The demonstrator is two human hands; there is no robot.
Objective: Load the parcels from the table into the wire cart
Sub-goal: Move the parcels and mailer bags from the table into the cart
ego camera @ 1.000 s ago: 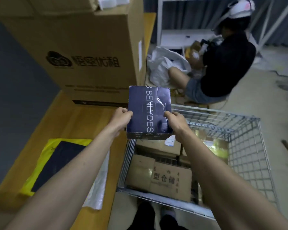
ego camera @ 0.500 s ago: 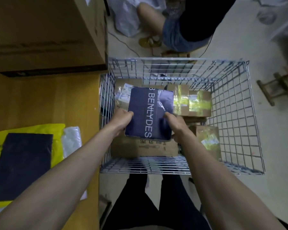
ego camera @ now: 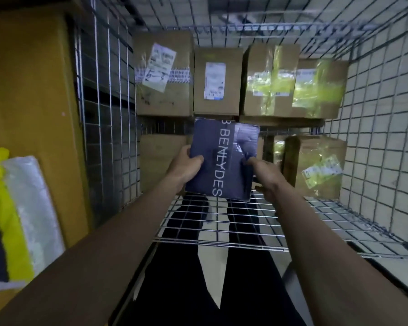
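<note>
At the far left, a yellow bag (ego camera: 8,222) and a clear plastic bag (ego camera: 37,208) lie on the wooden table (ego camera: 31,102), and both are cut off by the edge of the view and look blurry. Next comes the wire cart (ego camera: 108,118), whose top is cut off too. Inside it the left hand (ego camera: 186,167) grips the left side of a dark blue parcel (ego camera: 222,161), with the thumb on top and the other fingers hidden under it. The parcel is held low in the middle of the cart, above the brown boxes (ego camera: 218,81) packed at the back and sides. Its long side runs away from the person, and its white letters run the same way; the first letters are hard to read. The right hand (ego camera: 267,176) pinches the parcel's right edge with its thumb on top, and its fingers are hidden below. A shiny patch of tape hides part of the parcel. Further right, boxes with yellow tape (ego camera: 316,88) are blurry.
</note>
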